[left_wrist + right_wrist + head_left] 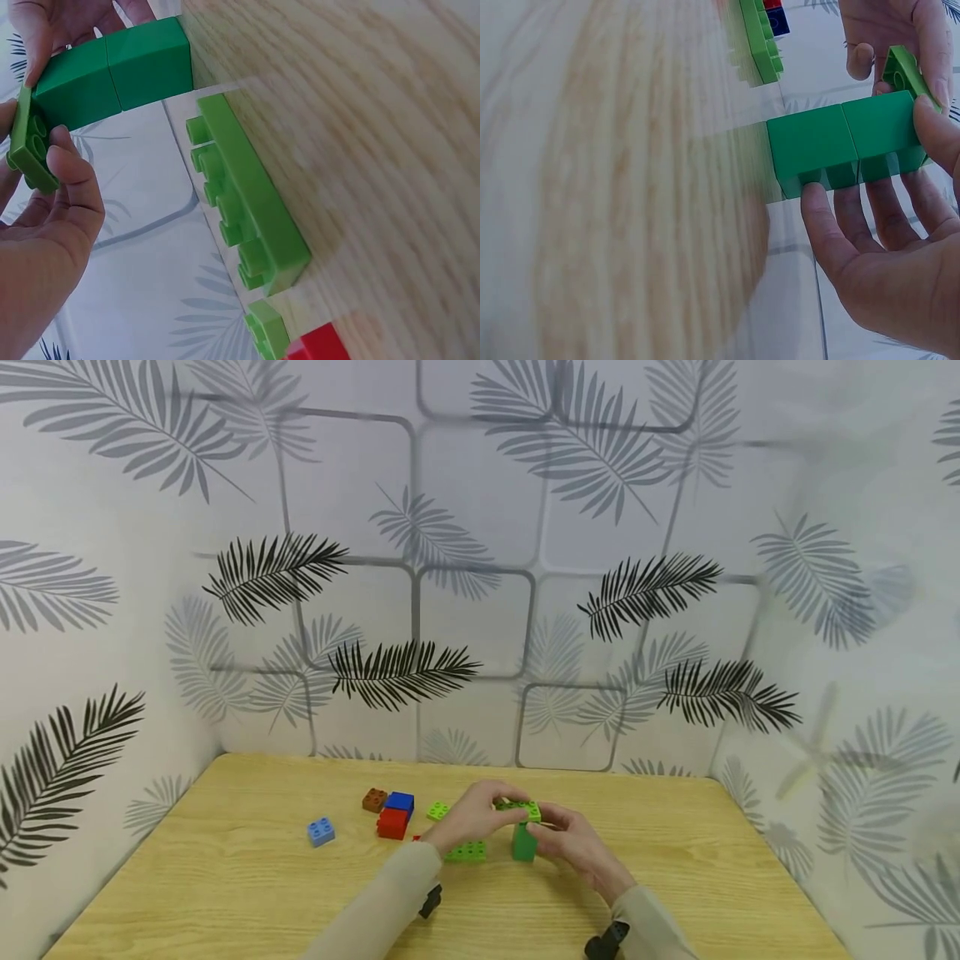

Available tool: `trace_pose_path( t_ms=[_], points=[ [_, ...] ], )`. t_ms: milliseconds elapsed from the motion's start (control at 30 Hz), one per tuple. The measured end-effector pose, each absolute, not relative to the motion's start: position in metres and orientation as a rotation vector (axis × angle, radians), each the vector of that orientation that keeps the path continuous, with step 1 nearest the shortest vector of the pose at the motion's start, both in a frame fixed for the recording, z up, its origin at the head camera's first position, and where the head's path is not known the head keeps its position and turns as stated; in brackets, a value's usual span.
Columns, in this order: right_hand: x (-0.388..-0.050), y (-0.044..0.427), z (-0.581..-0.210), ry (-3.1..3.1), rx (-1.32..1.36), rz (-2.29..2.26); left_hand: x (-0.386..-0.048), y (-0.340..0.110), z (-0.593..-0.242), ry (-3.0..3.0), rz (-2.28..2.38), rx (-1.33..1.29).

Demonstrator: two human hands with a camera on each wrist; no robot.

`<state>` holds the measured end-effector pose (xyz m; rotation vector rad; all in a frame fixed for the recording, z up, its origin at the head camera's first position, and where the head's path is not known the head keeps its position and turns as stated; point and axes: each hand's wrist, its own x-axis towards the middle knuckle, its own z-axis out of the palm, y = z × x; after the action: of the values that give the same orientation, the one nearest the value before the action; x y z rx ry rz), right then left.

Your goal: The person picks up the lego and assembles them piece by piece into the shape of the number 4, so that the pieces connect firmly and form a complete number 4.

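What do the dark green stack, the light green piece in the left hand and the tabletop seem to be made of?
Dark green stack: probably hard plastic, satin-looking; smooth, evenly colored faces. Light green piece: likely molded plastic, smooth, with regular round forms. Tabletop: wood or wood-look laminate, fairly matte; grain shows, but I can't tell which.

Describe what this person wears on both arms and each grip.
The left sleeve and right sleeve are pale beige, long and without visible markings. A small black device shows at each wrist. The left grip and right grip are gloveless.

The head view looks forward-down; closer wrist views share the green blocks (150,64).
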<state>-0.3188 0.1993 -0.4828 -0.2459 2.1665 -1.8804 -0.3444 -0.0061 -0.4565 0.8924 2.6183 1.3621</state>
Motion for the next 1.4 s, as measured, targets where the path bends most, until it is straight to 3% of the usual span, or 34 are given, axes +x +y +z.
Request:
trace_pose_path(
  t_ms=[700, 1400],
  points=[
    [-0.322, 0.212, -0.483, 2.102, -0.346, -1.897, -0.343, 0.001, -0.445, 2.547, 1.366, 0.825],
    [-0.314, 0.192, -0.477, 2.203, -0.170, -1.952, -0.343, -0.014, -0.455, 2.543, 1.273, 1.004]
  ],
)
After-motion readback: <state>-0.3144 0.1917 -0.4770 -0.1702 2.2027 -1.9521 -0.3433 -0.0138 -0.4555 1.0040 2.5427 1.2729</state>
